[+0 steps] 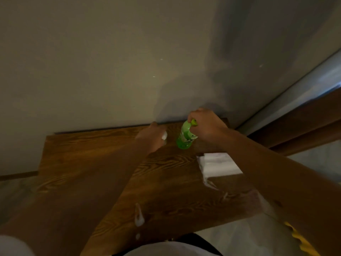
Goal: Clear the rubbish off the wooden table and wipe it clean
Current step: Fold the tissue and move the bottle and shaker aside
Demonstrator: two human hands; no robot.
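Dim wooden table point(77, 163) against the wall. Right hand point(206, 124) grips the green bottle point(185, 136) by its neck, probably to bin it. Left hand point(153, 137) is curled round something small and white point(164, 135), likely rubbish too.

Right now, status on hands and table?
Right hand grips green bottle by its neck. Left hand holds something small, white. White cloth on wooden table.

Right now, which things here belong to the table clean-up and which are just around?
Job:
- green bottle, gripped at the top by the right hand
- small white thing in the left hand
- white cloth
- white smears
- table

Just around:
- wall
- yellow object, lower right
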